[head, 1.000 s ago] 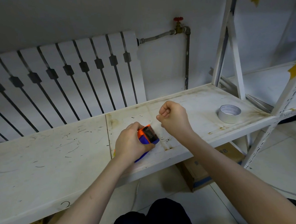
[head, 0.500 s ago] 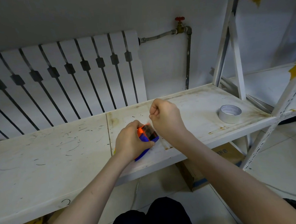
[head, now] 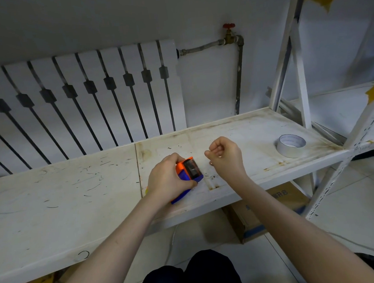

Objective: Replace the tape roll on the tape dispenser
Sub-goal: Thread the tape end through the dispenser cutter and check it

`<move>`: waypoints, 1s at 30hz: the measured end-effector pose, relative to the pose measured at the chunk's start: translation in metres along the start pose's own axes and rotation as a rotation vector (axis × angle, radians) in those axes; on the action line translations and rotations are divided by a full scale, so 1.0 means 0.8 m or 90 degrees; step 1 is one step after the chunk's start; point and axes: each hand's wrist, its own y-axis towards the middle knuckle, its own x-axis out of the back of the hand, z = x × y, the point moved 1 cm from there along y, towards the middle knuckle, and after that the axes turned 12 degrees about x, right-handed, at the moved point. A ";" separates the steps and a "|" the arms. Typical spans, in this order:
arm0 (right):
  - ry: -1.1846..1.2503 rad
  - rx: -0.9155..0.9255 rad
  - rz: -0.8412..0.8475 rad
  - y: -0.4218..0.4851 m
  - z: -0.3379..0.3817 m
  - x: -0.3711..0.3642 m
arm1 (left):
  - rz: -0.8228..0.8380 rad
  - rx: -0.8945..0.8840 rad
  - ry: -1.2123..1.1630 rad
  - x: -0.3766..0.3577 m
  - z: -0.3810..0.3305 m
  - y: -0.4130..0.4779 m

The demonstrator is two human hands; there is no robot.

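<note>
An orange and blue tape dispenser [head: 189, 169] lies on the white shelf board [head: 76, 202], its toothed blade pointing right. My left hand [head: 166, 179] is clamped over its body and hides the roll side. My right hand [head: 225, 156] hovers just right of the blade, a small gap away, fingers curled with thumb and forefinger pinched. Whether a clear strip runs between the pinch and the blade is too faint to tell. A silver tape roll [head: 291, 146] lies flat at the shelf's right end, away from both hands.
A white radiator [head: 80, 99] and a pipe with a red valve [head: 230, 36] stand behind the shelf. White rack uprights [head: 286, 58] rise at the right. A cardboard box [head: 273, 210] sits on the floor under the shelf. My knees are below the front edge.
My right hand came in close to the blade half a second ago and has now drawn back to the right. The left hand and dispenser stayed put.
</note>
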 end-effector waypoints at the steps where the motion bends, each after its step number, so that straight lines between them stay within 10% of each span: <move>1: 0.028 -0.016 -0.002 0.000 -0.001 0.001 | 0.002 0.000 0.000 0.000 0.000 0.000; 30: 0.317 -0.278 0.042 -0.022 -0.036 -0.056 | 0.010 0.002 -0.090 0.008 0.015 -0.001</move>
